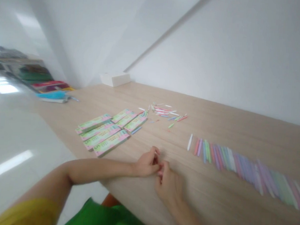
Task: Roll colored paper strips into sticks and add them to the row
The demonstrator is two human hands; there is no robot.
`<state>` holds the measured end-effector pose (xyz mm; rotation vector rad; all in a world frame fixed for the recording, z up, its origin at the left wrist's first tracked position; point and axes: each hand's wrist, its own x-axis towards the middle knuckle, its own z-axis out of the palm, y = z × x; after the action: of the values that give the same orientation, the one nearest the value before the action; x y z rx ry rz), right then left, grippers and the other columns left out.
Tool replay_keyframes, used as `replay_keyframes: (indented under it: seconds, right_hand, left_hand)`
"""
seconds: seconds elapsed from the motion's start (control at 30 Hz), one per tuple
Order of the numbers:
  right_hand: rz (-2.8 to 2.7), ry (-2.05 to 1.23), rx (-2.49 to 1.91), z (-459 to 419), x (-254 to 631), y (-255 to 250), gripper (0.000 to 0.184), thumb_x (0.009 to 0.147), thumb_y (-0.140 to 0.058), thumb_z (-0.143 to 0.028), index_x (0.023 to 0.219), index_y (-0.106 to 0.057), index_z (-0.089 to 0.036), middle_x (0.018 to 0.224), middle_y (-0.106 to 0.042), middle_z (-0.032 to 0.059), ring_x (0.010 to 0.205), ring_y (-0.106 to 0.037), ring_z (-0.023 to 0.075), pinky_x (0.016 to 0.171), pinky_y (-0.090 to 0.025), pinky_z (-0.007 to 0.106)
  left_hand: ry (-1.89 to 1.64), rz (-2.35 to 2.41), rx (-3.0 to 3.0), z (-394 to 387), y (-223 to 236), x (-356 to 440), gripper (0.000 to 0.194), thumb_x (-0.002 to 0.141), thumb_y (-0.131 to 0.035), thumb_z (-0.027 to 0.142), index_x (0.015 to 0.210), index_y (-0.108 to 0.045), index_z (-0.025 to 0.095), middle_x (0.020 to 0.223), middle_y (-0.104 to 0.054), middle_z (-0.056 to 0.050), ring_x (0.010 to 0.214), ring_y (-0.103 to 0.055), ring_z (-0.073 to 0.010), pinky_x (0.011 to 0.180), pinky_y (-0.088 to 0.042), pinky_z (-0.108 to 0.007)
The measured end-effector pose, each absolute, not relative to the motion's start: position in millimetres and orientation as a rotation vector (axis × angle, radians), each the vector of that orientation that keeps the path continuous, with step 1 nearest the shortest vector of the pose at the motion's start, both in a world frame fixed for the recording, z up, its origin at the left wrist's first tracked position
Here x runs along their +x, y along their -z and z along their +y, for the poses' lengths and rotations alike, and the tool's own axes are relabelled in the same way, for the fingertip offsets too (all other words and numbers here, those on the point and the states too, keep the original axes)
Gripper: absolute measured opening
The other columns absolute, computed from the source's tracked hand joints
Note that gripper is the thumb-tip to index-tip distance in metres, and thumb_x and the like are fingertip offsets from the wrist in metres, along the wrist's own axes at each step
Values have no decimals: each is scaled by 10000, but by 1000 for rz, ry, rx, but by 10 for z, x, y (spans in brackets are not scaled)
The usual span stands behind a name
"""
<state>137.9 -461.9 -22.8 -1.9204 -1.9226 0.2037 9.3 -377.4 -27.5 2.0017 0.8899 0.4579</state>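
Note:
Near the front edge of the wooden table, my left hand point(146, 163) and my right hand point(170, 184) meet, fingertips pinched together. Whatever sits between them is small and blurred; a pale bit shows at the left fingers, but its kind is hidden. To the right lies a long row of thin pastel sticks point(234, 161), pen-like in shape, side by side. One white stick point(190, 142) lies slightly apart at the row's left end. Beyond my hands is a loose pile of thin coloured pieces point(165, 111), mostly white, pink, green and blue.
Several flat green-and-pink printed boxes point(111, 143) lie grouped on the left of the table point(215, 119). A blue stick point(136, 130) rests beside them. At the back, a white box point(116, 79) stands near the wall. Blue material point(51, 95) lies at the far-left edge.

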Motion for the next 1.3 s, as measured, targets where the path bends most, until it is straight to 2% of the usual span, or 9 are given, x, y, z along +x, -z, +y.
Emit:
replay_keyframes:
  seconds: [0.13,0.27,0.33,0.57,0.83,0.97,1.1,1.17,1.3]
  right_hand:
    - [-1897,-166,-2215,-4308,1486,261,195,874,-434,-288,898,-598,-186,736,-692,69,653,-646,193,571,-298,271]
    - [-1854,38,-2332,-4006,1733,302,251,911,-395,-299,865,-614,-185,769,-692,71,694,-643,186,574,-269,272]
    - [-1833,125,-2335,-3898,1852,317,249,910,-394,-277,852,-616,-181,796,-690,71,720,-638,179,578,-261,275]
    - [-1788,67,-2438,-3722,2003,411,302,930,-357,-291,956,-646,-205,727,-670,60,627,-591,160,566,-222,276]
    - [-1752,-37,-2171,-3747,1987,506,294,919,-368,-271,794,-622,-191,636,-605,32,549,-444,131,554,-135,299]
    - [-1677,-288,-1892,-3662,1902,528,284,890,-373,-263,679,-549,-191,592,-562,19,549,-421,134,553,-171,282]
    - [-1593,-395,-1793,-3529,1923,562,265,855,-364,-260,659,-531,-197,615,-581,35,574,-465,156,564,-228,275]
    - [-1579,-400,-1784,-3493,1967,597,288,860,-338,-280,680,-547,-198,630,-589,43,594,-486,172,573,-261,278]
    - [-1464,-457,-1625,-3499,2076,669,290,857,-342,-319,783,-590,-188,691,-603,49,647,-520,189,593,-335,284]
  left_hand:
    - [-634,893,2347,-3191,300,194,545,719,-510,115,1238,-368,205,1191,-581,-81,963,-586,-178,838,-480,-310]
    - [-502,1646,2542,-2660,272,275,451,806,-476,124,1255,-490,171,1359,-430,-192,1156,-477,-370,889,-425,-531]
    - [-436,1792,2564,-2485,300,269,444,868,-389,102,1293,-489,182,1386,-399,-210,1171,-447,-417,858,-400,-598]
    - [-300,1522,2763,-2141,465,238,288,903,-368,73,997,-639,82,1100,-577,-181,1096,-487,-275,932,-406,-411]
    - [-417,1526,2762,-2082,527,197,302,912,-350,58,1109,-576,94,1069,-545,-149,1030,-494,-234,900,-418,-357]
    - [-754,1479,2579,-2283,528,231,410,905,-370,64,1263,-536,177,1015,-529,-90,949,-522,-190,860,-433,-313]
    - [-1175,1236,2044,-2583,578,540,260,870,-452,92,1021,-654,153,892,-568,-54,806,-560,-143,795,-457,-278]
    - [-1178,1058,1802,-2721,604,739,185,889,-472,170,960,-639,133,787,-592,-35,700,-563,-124,721,-472,-261]
    - [-1070,618,1579,-2852,635,985,315,944,-437,348,1078,-604,117,795,-644,-51,688,-594,-115,708,-485,-259]
